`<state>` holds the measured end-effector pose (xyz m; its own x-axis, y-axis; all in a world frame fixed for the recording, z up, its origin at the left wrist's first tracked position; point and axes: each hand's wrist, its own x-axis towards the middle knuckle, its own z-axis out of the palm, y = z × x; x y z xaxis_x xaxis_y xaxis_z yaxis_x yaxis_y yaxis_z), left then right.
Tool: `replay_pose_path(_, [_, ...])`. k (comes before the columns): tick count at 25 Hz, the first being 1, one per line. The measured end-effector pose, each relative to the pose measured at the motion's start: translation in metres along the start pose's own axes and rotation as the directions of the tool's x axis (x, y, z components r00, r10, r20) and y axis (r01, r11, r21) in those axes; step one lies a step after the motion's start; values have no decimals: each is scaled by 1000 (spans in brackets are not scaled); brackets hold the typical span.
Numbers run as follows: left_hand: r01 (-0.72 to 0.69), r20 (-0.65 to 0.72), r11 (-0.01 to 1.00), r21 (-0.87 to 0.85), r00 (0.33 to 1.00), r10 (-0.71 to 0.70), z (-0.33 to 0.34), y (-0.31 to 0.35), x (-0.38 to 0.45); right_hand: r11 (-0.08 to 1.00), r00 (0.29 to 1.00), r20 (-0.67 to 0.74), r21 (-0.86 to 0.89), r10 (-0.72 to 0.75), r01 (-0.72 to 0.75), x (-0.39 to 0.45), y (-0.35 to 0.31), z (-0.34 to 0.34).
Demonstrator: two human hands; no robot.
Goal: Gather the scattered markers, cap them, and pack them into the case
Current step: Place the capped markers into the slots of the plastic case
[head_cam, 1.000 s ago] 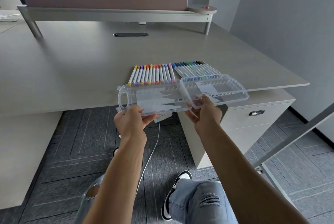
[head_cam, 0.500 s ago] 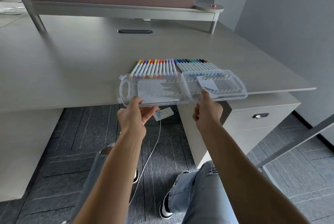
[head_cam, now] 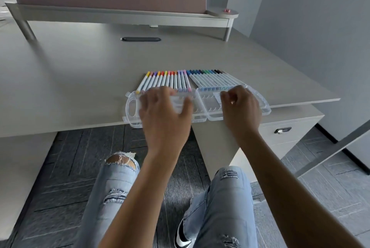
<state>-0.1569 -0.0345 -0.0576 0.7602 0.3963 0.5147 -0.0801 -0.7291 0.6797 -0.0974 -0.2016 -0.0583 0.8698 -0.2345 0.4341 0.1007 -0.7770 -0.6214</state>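
Observation:
The clear plastic marker case [head_cam: 202, 116] lies open on the desk [head_cam: 80, 77] at its front edge, handle to the left. My left hand [head_cam: 162, 111] is palm-down over the left half, fingers spread and blurred, thumb out to the right. My right hand [head_cam: 240, 107] hovers over the right half with fingers curled down into the tray, near a white paper slip; whether it pinches anything is hidden. Just behind the case lie two neat rows of capped markers: warm colours [head_cam: 166, 80] on the left, blues, greens and dark ones [head_cam: 214, 79] on the right.
A raised shelf [head_cam: 120, 15] and a pink partition run along the desk's back. A dark cable slot [head_cam: 140, 39] sits mid-desk. A drawer cabinet with a lock [head_cam: 288, 129] stands under the desk's right end. My knees are below the desk edge.
The case went from being held in the air by its near edge onto the desk front. Both hands left that edge and moved up over the two halves.

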Motion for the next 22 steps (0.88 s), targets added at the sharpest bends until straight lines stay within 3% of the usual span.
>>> replay_pose_path(2, [-56, 331, 945, 321, 942, -56, 19, 8, 21, 978, 978, 207, -197, -26, 67, 23, 1, 15])
replay_pose_path(5, [-118, 537, 875, 469, 825, -176, 42, 1, 30, 928, 916, 396, -363, 67, 89, 44, 13, 33])
replay_pose_path(22, [-49, 474, 842, 537, 843, -254, 64, -13, 53, 837, 896, 443, -502, 33, 218, 75, 15, 54])
